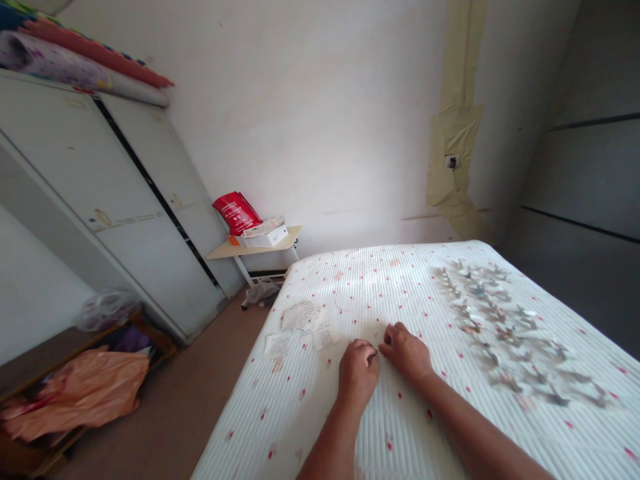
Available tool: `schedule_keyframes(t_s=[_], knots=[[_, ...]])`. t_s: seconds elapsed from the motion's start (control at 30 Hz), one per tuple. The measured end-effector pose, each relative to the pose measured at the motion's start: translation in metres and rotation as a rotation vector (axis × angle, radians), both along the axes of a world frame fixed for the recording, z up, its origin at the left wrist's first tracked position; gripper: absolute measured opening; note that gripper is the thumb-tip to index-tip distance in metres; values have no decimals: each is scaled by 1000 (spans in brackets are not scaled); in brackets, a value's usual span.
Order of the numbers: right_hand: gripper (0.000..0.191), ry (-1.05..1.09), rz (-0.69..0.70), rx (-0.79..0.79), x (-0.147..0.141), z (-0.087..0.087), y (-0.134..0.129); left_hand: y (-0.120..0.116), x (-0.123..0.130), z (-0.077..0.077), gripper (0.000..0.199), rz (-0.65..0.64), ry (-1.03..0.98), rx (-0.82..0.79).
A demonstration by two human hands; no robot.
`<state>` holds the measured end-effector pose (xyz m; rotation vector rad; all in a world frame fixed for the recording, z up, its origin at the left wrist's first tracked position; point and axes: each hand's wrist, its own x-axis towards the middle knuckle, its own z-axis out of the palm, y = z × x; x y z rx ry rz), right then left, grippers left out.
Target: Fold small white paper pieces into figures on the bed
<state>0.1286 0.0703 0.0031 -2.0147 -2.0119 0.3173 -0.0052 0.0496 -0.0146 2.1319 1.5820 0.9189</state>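
Observation:
My left hand [359, 370] and my right hand [406, 351] are close together over the middle of the white, red-dotted bedding [370, 280]. Both have their fingers curled in a pinch. Something small and pale shows between the fingertips, too small and covered to name. Left of my hands lie several printed paper pieces [326, 335], some overlapping. Over on the right, rows of small folded paper figures [505, 330] with pointed, wing-like parts stand on the bedding; their details are blurred.
A small table [220, 251] beyond the bed's far left corner bears a white box [273, 233] and a red bag [237, 212]. Grey cabinets [135, 233] line the left wall. An orange plastic bag [83, 393] lies in an open wooden drawer or box at lower left.

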Motion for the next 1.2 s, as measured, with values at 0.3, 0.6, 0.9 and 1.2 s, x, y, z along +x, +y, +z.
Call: schedule_keyframes(t_s=[0.3, 0.6, 0.9, 1.2], knots=[[10, 14, -17, 15, 1, 0, 0, -1, 3, 3, 17, 77, 171, -17], [12, 210, 16, 18, 17, -8, 11, -5, -1, 12, 15, 125, 282, -50], [9, 248, 166, 3, 19, 0, -1, -5, 0, 15, 16, 127, 274, -85], [10, 124, 128, -26, 10, 3, -5, -5, 0, 14, 18, 125, 258, -94]])
